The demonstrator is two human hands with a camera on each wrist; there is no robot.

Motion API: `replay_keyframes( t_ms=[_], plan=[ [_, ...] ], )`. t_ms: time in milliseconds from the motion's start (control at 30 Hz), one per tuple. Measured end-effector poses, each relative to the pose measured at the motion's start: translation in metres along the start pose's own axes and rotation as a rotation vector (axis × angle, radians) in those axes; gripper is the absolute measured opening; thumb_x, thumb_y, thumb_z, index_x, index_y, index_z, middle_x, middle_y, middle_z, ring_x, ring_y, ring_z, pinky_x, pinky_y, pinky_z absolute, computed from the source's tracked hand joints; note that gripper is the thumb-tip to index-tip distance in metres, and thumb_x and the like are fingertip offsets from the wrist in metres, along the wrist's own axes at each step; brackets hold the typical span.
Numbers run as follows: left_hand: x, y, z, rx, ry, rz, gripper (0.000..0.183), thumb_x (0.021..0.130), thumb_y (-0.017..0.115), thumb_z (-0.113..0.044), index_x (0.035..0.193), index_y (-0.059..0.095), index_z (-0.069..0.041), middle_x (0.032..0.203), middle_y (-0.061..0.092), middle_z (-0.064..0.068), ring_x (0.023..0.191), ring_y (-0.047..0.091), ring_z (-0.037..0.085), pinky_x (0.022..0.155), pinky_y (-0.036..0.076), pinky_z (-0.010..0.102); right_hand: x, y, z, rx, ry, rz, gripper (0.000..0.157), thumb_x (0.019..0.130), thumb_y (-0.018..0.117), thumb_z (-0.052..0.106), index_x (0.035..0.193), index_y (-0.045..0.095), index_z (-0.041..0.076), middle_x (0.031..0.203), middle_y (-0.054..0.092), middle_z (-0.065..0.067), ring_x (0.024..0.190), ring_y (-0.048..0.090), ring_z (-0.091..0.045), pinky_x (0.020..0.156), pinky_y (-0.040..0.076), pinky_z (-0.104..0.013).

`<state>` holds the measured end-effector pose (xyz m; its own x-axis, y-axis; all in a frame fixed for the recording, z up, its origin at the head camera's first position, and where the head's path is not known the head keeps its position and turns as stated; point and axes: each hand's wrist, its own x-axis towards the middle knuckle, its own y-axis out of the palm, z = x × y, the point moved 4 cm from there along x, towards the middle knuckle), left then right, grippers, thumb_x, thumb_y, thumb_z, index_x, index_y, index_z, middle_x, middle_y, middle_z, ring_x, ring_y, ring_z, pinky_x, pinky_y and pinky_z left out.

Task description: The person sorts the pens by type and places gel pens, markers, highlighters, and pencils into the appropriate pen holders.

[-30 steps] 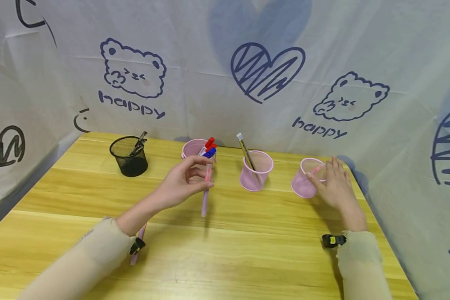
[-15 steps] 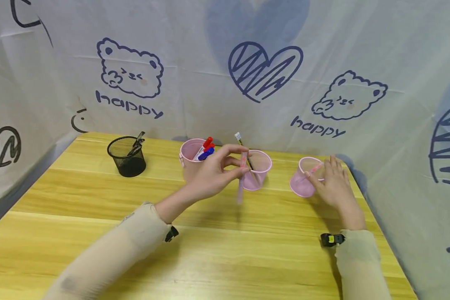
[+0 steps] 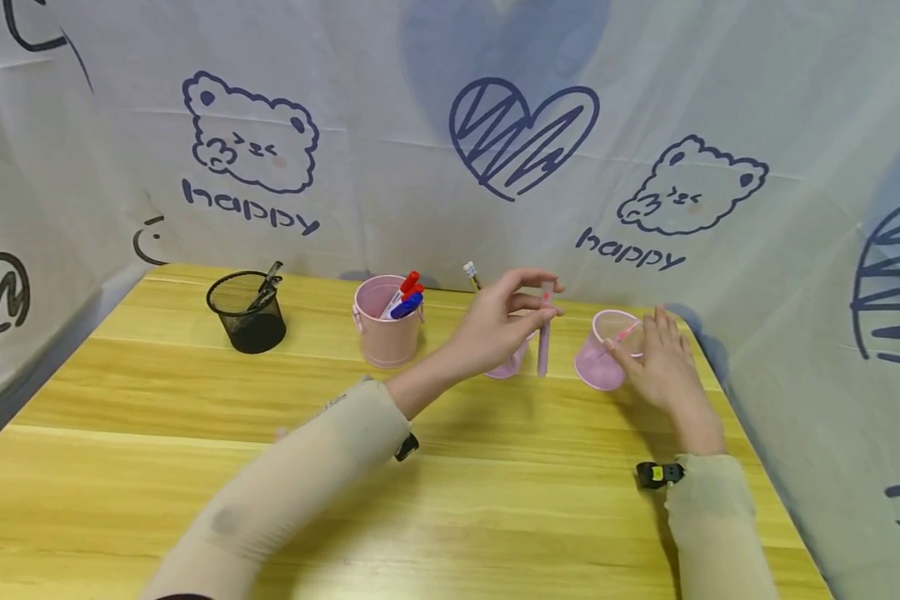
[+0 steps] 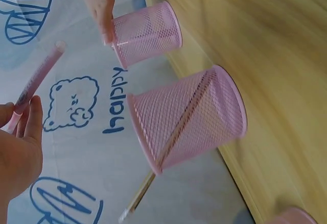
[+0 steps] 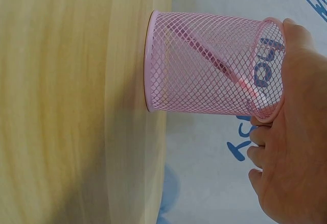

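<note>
My left hand (image 3: 498, 325) pinches a pink-purple pen (image 3: 543, 350) between thumb and fingers, its lower end pointing down. It hangs above the table, just right of the middle pink mesh cup (image 3: 504, 367), which my hand partly covers. A pencil (image 4: 138, 198) leans in that cup. At the right, my right hand (image 3: 667, 367) rests on the rim of another pink mesh cup (image 3: 598, 368), fingers extended and thumb at the near side. Inside this cup slants a pink pen (image 5: 214, 60). The held pen lies between the two cups in the head view.
A pink bucket (image 3: 387, 337) holds red and blue markers (image 3: 407, 305). At the back left stands a black mesh cup (image 3: 258, 332) with black pens (image 3: 267, 287). A cloth with drawings (image 3: 390, 167) hangs behind the wooden table (image 3: 495, 517).
My left hand has carried the pen rightward, past the bucket and across the middle cup, towards the right cup. My right hand has stayed at its cup.
</note>
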<state>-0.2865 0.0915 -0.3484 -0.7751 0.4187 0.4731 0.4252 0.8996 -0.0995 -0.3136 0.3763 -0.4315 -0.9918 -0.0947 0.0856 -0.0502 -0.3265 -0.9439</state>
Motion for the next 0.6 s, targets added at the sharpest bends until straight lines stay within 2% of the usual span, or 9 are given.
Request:
replay_keyframes(
  t_ms=[133,367,600],
  plan=[
    [0.016,0.011,0.007,-0.014,-0.020,-0.027,0.046,0.101,0.061,0.007,0.144,0.051,-0.001,0.135,0.063,0.019,0.116,0.071,0.027,0.096,0.058,0.026,0.001,0.001,-0.001,-0.004,0.004,0.008,0.106,0.104,0.035,0.070,0.159,0.007,-0.016,0.167,-0.012,-0.034,0.154,-0.005,-0.055,0.123,-0.003,-0.069],
    [0.044,0.024,0.019,-0.042,-0.047,-0.140,0.043,0.099,0.064,0.006,0.140,0.056,-0.002,0.127,0.064,0.016,0.110,0.072,0.023,0.091,0.059,0.023,0.002,0.000,-0.001,-0.005,0.005,0.011,0.106,0.104,0.036,0.069,0.159,0.008,-0.016,0.167,-0.010,-0.035,0.155,-0.004,-0.054,0.123,0.000,-0.071],
    [0.058,0.032,0.027,0.003,-0.049,-0.273,0.036,0.097,0.068,0.005,0.132,0.063,-0.004,0.121,0.061,0.016,0.112,0.070,0.023,0.092,0.057,0.019,0.002,0.000,-0.002,-0.010,0.001,0.005,0.105,0.104,0.037,0.069,0.159,0.008,-0.016,0.167,-0.008,-0.036,0.155,-0.004,-0.054,0.122,0.001,-0.072]
  ],
)
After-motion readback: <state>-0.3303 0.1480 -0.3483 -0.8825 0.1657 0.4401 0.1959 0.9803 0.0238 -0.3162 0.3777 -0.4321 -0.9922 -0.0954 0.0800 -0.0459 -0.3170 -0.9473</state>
